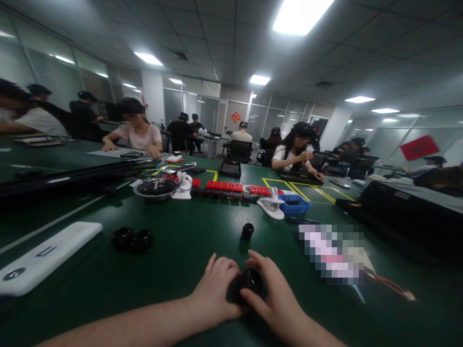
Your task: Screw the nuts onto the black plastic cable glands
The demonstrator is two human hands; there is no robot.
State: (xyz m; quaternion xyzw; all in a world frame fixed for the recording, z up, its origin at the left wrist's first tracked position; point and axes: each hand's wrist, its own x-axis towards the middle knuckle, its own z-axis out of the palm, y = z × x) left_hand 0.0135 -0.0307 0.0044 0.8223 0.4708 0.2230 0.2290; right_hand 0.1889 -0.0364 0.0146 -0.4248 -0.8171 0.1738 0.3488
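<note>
Near the front of the green table [202, 226], a glossy black round part [252, 279] sits between my two hands. My right hand [277, 289] curves round its right side, thumb across the front and fingers over the far edge. Against its left side, the fingers and thumb of my left hand [219, 284] are closed, partly hiding it. Just beyond my hands stands a smaller black ribbed part [248, 231]. Two more black round parts, a left one [122, 238] and a right one [142, 240], stand side by side to the left.
A long white device [50, 255] lies at the left. Across the middle are a metal bowl [155, 189], red power strips [224, 186], a white clip stand [271, 205] and a blue tray [294, 203]. Co-workers sit beyond. A black case [405, 217] stands right.
</note>
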